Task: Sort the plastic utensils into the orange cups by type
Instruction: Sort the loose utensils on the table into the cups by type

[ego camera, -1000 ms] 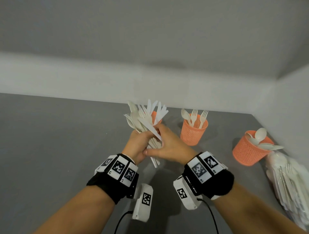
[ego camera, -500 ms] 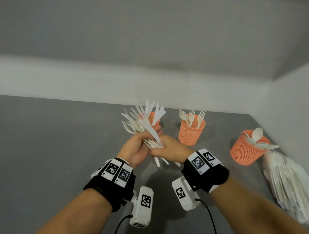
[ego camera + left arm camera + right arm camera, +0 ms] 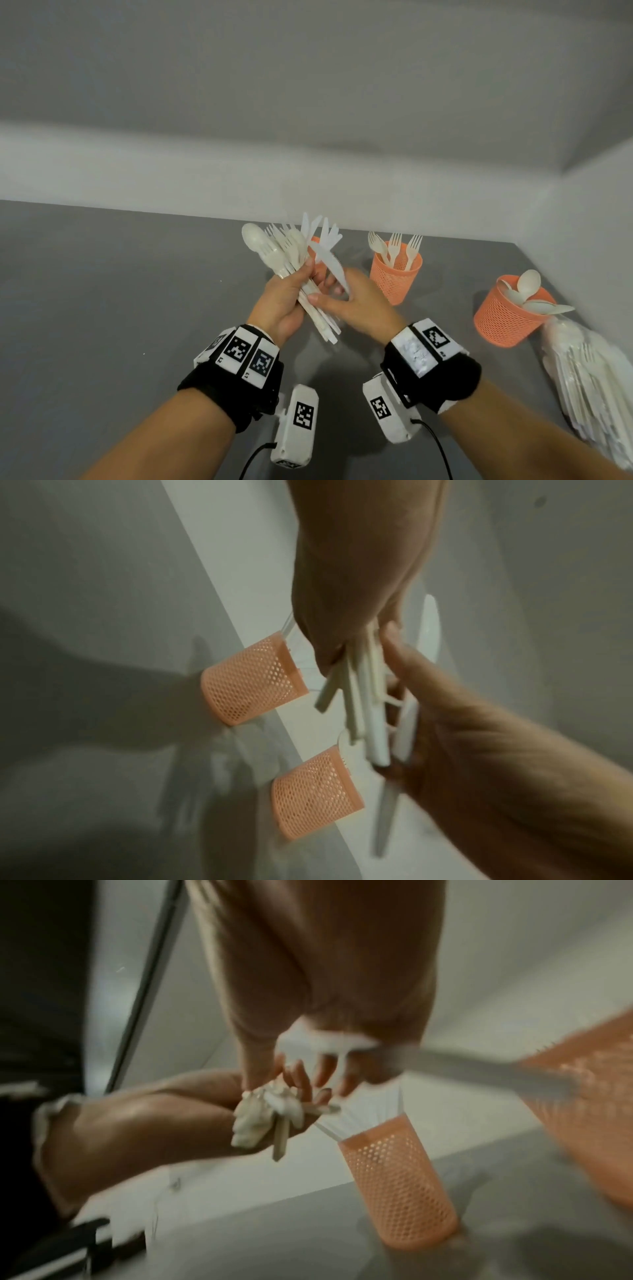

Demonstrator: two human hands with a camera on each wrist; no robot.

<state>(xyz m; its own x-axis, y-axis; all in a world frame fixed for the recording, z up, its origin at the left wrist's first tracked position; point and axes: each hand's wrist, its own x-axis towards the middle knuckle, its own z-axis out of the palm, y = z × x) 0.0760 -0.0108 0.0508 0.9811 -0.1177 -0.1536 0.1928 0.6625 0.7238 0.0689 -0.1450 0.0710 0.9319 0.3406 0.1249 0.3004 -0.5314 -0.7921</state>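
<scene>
My left hand (image 3: 301, 274) grips a bundle of white plastic utensils (image 3: 284, 253) by the handles, with a spoon, forks and knives fanned upward. My right hand (image 3: 332, 294) is beside it and pinches a single white knife (image 3: 329, 264), its blade angled up-left; the thumb is by the bundle's handles. One orange mesh cup (image 3: 314, 244) with knives stands half hidden behind the bundle. A second orange cup (image 3: 395, 277) holds forks. A third (image 3: 503, 315) to the right holds spoons. In the right wrist view the knife (image 3: 472, 1069) is blurred beside the knife cup (image 3: 397, 1185).
A clear bag of more white utensils (image 3: 589, 373) lies at the right edge next to the spoon cup. The grey table (image 3: 120, 308) meets a white wall at the back and on the right. Camera units and cables hang under both wrists.
The fanned utensils in my left hand have closed into a tighter bundle. The knife in my right hand now stands clear of the bundle on its right side.
</scene>
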